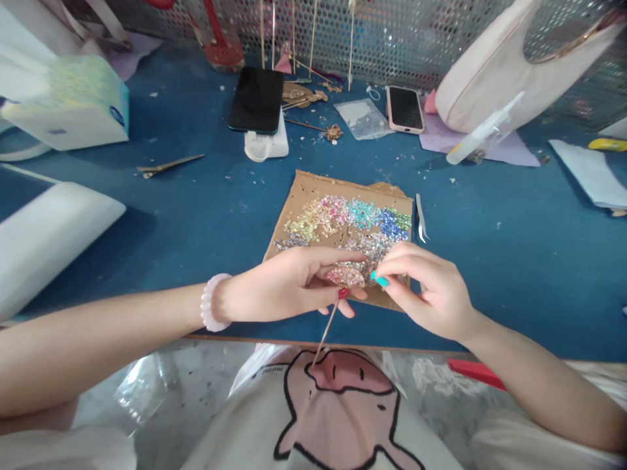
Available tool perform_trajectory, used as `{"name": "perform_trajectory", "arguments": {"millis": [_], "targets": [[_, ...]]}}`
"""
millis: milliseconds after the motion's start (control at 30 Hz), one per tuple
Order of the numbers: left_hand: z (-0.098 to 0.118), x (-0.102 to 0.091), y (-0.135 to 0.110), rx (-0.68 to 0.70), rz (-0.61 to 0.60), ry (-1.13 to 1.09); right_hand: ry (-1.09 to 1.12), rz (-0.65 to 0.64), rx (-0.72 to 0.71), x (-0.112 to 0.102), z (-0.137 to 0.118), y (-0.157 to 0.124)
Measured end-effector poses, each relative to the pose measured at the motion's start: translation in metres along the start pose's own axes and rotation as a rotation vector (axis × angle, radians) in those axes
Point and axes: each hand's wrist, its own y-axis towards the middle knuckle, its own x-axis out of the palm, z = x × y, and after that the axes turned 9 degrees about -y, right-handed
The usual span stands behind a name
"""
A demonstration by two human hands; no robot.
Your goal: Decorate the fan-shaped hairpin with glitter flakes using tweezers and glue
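Note:
My left hand [289,281] is closed round a fan-shaped ornament [345,276] covered in pink and pale rhinestones. A thin stick [327,329] slants down from the ornament towards my lap. Just right of the ornament, my right hand [428,281] has its thumb and forefinger pinched together; whatever lies between the tips is too small to make out. Beneath both hands is a piece of brown cardboard [289,196], bearing heaps of loose rhinestones [362,214] sorted by colour: yellow, pink, turquoise, blue, green and silver. Part of the silver heap is hidden by my fingers.
White tweezers [420,219] lie right of the cardboard. Behind it are a black phone [257,100], a pink-cased phone [404,109] and a plastic bag [363,119]. A tissue box [93,104] and a metal clip [169,166] lie left; a white bag [490,78] stands at back right.

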Motion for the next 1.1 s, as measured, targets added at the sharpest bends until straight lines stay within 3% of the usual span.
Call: {"name": "perform_trajectory", "arguments": {"millis": [233, 500, 767, 933, 1100], "targets": [[0.005, -0.002, -0.001, -0.01, 0.054, -0.008, 0.021, 0.002, 0.117, -0.003, 0.007, -0.001], [0.005, -0.006, -0.002, 0.024, 0.049, 0.028, -0.092, 0.057, 0.08, -0.015, 0.022, 0.007], [0.006, -0.006, -0.002, 0.023, 0.058, 0.019, -0.379, 0.017, 0.162, -0.039, 0.074, 0.053], [0.004, -0.006, -0.002, 0.057, 0.058, -0.008, -0.41, 0.011, 0.23, -0.033, 0.1, 0.078], [0.004, -0.008, -0.003, 0.056, 0.062, -0.027, -0.41, -0.073, 0.233, -0.025, 0.115, 0.092]]}}
